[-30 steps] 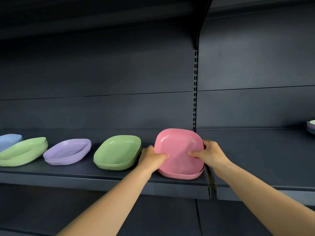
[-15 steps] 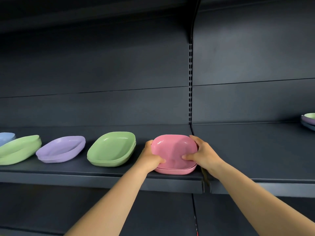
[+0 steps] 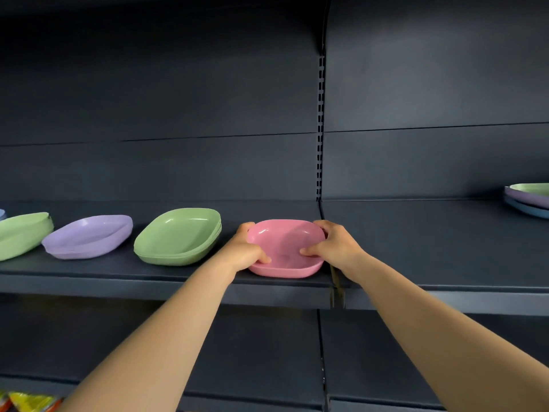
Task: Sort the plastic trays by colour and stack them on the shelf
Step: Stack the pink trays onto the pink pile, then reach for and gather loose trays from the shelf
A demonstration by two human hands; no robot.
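On shelf (image 3: 166, 279) near its front edge, I had left hand (image 3: 248, 251) and right hand (image 3: 334, 246) gripping one pink tray stack (image 3: 285, 248). Counted two green stacks (image 3: 178, 236), one purple stack (image 3: 89, 236); open shelf to the right.

We see a dark shelf (image 3: 89, 273) carrying a row of tray stacks: at far left a green stack (image 3: 20, 234), then a purple stack (image 3: 89, 236), a second green stack (image 3: 178, 236), and a pink stack (image 3: 285, 251) near the upright. Well apart, on the shelf's far right, sits a mixed stack (image 3: 528, 199), green over purple over blue.
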